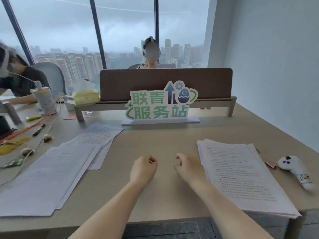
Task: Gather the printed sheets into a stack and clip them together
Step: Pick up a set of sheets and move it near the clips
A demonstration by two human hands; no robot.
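A thick pile of printed sheets (241, 175) lies on the right of the desk, its near corner over the front edge. Loose printed sheets (51, 171) are spread in an overlapping fan on the left. A small pink binder clip (270, 163) lies just right of the thick pile. My left hand (143, 168) rests on the bare desk between the two groups, fingers curled, pinching a small thin object I cannot make out. My right hand (187, 167) rests beside it, fingers loosely curled and holding nothing, close to the pile's left edge.
A green-lettered sign (160, 104) stands at mid-desk before a brown divider (165, 83). A white game controller (296, 171) lies far right. A pen (38, 129), orange cable, cup (44, 99) and tissue pack sit at the left. Two people sit nearby.
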